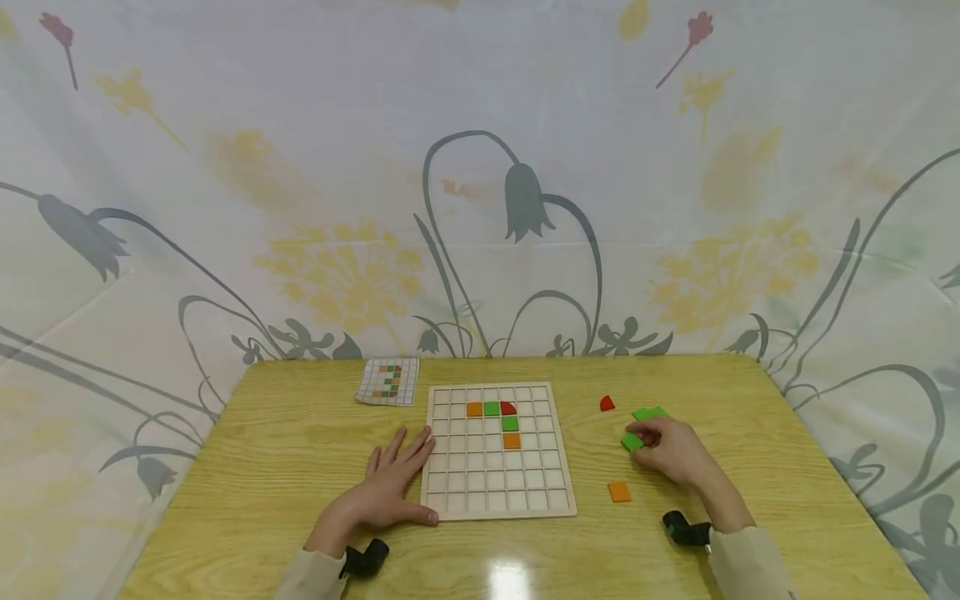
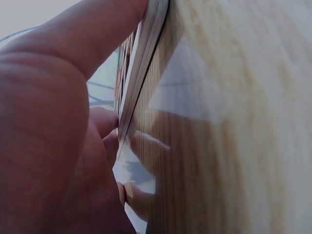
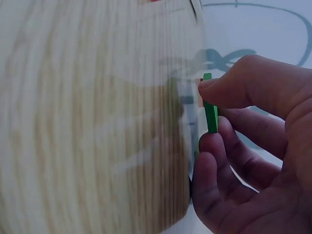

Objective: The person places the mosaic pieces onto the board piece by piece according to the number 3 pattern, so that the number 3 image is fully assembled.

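Note:
In the head view a pale grid board [image 1: 501,517] lies mid-table, with orange, green and red tiles in its upper cells, including a red rounded tile [image 1: 508,408]. My left hand [image 1: 384,493] lies along the board's left side, fingers spread and straight, thumb at the lower left corner. To the right of the board, my right hand [image 1: 670,452] pinches a green tile [image 3: 211,114] between thumb and fingers; the right wrist view shows this tile edge-on. Just beyond that hand lie more green tiles [image 1: 649,412], partly overlapping in view.
A paper card [image 1: 366,393] with a coloured grid pattern lies behind the board to the left. Loose on the right are a red rounded tile [image 1: 607,403] and an orange square tile [image 1: 619,492]. A flower-printed curtain [image 1: 480,275] rises at the table's back edge.

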Action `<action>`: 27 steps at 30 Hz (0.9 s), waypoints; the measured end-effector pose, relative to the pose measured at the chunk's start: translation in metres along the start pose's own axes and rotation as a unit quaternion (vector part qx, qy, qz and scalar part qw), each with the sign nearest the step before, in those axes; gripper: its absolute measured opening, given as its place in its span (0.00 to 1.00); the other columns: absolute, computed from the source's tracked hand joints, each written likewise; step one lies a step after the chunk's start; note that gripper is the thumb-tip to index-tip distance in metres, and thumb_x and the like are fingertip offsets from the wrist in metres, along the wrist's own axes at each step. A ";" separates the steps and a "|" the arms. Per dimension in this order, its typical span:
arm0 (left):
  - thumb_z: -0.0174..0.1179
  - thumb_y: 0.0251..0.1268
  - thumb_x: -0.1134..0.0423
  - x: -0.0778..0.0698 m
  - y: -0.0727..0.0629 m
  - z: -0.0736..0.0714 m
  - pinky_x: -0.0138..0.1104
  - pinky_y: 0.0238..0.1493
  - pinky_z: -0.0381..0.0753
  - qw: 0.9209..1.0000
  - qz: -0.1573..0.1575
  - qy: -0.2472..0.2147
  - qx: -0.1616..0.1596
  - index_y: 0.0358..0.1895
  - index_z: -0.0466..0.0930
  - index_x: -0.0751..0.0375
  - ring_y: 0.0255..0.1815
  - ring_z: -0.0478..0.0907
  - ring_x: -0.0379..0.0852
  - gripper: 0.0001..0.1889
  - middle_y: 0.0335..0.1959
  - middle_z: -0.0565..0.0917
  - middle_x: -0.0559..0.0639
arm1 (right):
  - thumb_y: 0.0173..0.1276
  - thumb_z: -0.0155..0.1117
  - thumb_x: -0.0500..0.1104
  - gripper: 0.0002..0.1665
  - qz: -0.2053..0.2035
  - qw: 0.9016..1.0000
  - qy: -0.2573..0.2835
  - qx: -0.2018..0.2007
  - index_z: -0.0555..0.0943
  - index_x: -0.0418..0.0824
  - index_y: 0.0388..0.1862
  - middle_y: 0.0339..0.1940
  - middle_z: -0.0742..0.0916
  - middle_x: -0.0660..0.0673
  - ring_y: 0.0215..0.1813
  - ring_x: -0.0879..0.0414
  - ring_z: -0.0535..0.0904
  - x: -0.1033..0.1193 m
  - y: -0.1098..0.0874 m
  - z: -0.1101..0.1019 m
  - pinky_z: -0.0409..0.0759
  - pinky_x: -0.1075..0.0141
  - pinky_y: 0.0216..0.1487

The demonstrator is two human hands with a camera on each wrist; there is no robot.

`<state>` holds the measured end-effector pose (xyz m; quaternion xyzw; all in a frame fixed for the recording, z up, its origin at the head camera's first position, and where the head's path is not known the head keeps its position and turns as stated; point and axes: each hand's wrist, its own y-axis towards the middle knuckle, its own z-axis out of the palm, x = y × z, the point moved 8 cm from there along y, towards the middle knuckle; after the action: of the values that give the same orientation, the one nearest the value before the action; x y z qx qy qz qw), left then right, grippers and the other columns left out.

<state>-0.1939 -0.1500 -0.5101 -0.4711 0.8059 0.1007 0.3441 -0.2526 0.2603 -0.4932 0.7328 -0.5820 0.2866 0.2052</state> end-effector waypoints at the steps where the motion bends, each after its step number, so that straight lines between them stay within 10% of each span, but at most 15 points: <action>1: 0.68 0.56 0.36 0.000 0.000 0.000 0.68 0.67 0.25 1.000 0.001 -0.001 0.000 0.81 0.45 0.60 0.79 0.24 0.64 0.58 0.82 0.40 0.54 | 0.59 0.72 0.38 0.24 -0.003 1.000 -0.002 -0.002 0.83 0.31 0.55 0.43 0.85 0.43 0.43 0.52 0.79 0.002 0.000 0.000 0.79 0.59 0.43; 27: 0.68 0.56 0.36 0.002 0.001 0.001 0.68 0.67 0.26 1.000 -0.005 0.006 0.002 0.81 0.45 0.58 0.79 0.24 0.63 0.57 0.83 0.39 0.52 | 0.55 0.70 0.29 0.22 -0.114 0.991 0.068 0.000 0.84 0.30 0.51 0.41 0.83 0.46 0.42 0.52 0.79 0.070 0.030 0.040 0.83 0.62 0.44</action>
<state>-0.1949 -0.1503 -0.5124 -0.4755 0.8056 0.0946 0.3406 -0.2637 0.1760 -0.4782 0.7735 -0.4790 0.3103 0.2756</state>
